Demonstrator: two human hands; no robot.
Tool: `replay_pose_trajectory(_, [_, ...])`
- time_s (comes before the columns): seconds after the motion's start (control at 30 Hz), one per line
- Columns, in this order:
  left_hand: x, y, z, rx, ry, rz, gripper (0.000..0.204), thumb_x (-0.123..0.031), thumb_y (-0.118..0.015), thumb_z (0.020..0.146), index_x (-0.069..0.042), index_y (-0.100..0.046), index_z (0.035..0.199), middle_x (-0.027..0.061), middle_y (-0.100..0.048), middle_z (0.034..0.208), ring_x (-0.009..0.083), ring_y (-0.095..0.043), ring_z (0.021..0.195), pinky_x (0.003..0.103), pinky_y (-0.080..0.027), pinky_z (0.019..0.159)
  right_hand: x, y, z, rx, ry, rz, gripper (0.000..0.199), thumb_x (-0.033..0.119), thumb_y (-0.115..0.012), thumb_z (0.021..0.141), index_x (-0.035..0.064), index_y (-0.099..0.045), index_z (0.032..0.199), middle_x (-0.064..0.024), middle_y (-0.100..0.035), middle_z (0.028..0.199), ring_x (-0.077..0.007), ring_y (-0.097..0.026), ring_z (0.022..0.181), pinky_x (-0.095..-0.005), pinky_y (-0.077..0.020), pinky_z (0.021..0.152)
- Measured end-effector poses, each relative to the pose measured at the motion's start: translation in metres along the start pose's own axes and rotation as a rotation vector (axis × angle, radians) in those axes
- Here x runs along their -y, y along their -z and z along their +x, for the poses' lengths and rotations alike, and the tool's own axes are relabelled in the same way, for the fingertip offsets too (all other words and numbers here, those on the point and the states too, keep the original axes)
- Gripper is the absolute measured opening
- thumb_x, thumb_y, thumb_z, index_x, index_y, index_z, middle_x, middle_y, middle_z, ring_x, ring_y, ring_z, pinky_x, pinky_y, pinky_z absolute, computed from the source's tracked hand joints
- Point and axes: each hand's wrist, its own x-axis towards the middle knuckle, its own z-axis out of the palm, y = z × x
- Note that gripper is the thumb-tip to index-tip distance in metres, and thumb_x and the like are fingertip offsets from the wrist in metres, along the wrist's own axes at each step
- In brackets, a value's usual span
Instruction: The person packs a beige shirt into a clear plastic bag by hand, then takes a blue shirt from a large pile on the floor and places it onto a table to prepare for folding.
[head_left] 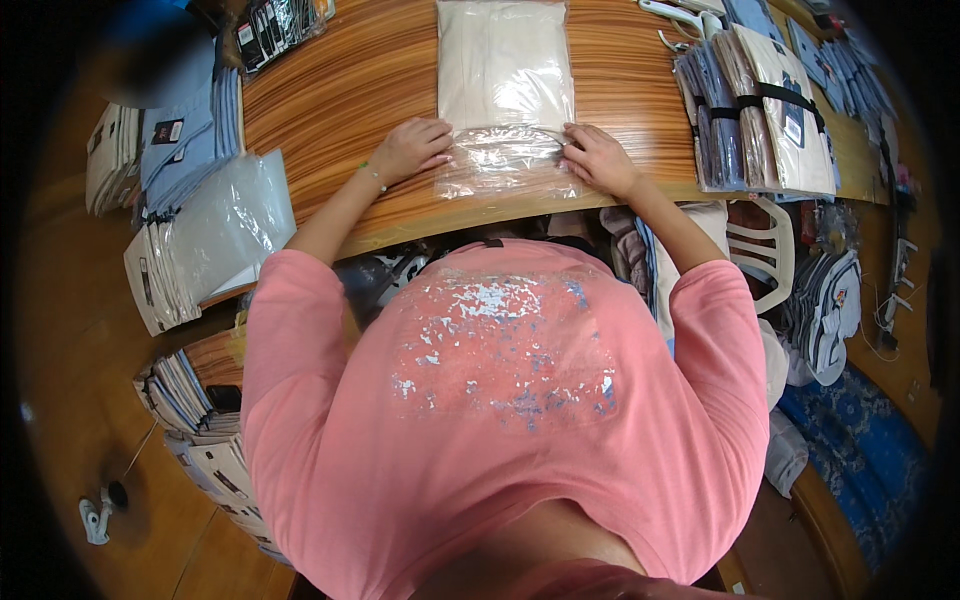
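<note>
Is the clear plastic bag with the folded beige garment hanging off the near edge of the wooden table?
No. The clear plastic bag lies flat on the wooden table, with both hands pressing its near flap.

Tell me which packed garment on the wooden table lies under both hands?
The cream folded garment in the clear plastic bag, lying alone at the table's centre; the others sit in side stacks.

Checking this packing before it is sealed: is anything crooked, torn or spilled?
Nothing stands out. The folded beige garment lies straight in its clear plastic bag, and the left hand and right hand press down the bag's empty end.
</note>
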Motion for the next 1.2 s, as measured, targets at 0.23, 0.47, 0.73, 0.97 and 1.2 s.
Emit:
replay_pose_trajectory(0.23, [0.007,-0.021,0.016,-0.221,0.769,-0.393,0.028,-0.025,-0.044,0.088,-0.003,-0.058,0.080,0.0120,-0.062,0.079,0.0276,-0.059,0.077,0.034,-0.045,0.069,-0.022,-0.020,0.024,-0.246,-0.792,0.642,0.030,0.030,-0.047,0.088,0.0014,-0.057,0.086,-0.0145,-0.059,0.082,-0.0298,-0.057,0.079,-0.0340,-0.0434,0.068])
replay_pose_trajectory(0.47, [-0.010,-0.029,0.056,-0.611,0.979,-0.500,0.024,-0.023,-0.046,0.090,-0.003,-0.058,0.085,0.0086,-0.063,0.079,0.0201,-0.060,0.074,0.029,-0.043,0.065,-0.029,-0.034,0.048,-0.266,-1.103,0.568,0.039,0.043,-0.041,0.087,0.0089,-0.061,0.089,-0.0175,-0.061,0.079,-0.0359,-0.057,0.078,-0.0407,-0.0431,0.068])
replay_pose_trajectory(0.73, [0.015,-0.038,0.069,-0.783,0.853,-0.722,0.021,-0.019,-0.046,0.091,0.000,-0.056,0.094,0.0093,-0.063,0.083,0.0153,-0.060,0.077,0.026,-0.045,0.067,-0.036,-0.039,0.052,-0.279,-1.134,0.544,0.035,0.041,-0.043,0.086,0.0133,-0.061,0.099,-0.0157,-0.062,0.083,-0.0352,-0.058,0.083,-0.0408,-0.0437,0.072])
replay_pose_trajectory(0.97, [0.011,-0.029,0.083,-0.656,0.933,-0.521,0.018,-0.017,-0.048,0.089,0.000,-0.053,0.086,0.0115,-0.063,0.074,0.0192,-0.063,0.067,0.030,-0.046,0.060,-0.045,-0.045,0.058,-0.340,-1.261,0.526,0.030,0.036,-0.052,0.082,0.0110,-0.063,0.095,-0.0099,-0.062,0.075,-0.0252,-0.059,0.070,-0.0339,-0.0441,0.064])
replay_pose_trajectory(1.2, [0.013,-0.029,0.083,-0.585,0.965,-0.388,0.016,-0.015,-0.051,0.086,-0.001,-0.049,0.079,0.0125,-0.062,0.067,0.0249,-0.061,0.063,0.035,-0.045,0.059,-0.050,-0.041,0.065,-0.273,-1.347,0.504,0.024,0.030,-0.056,0.075,0.0077,-0.063,0.076,-0.0073,-0.061,0.065,-0.0209,-0.058,0.059,-0.0325,-0.0442,0.058])
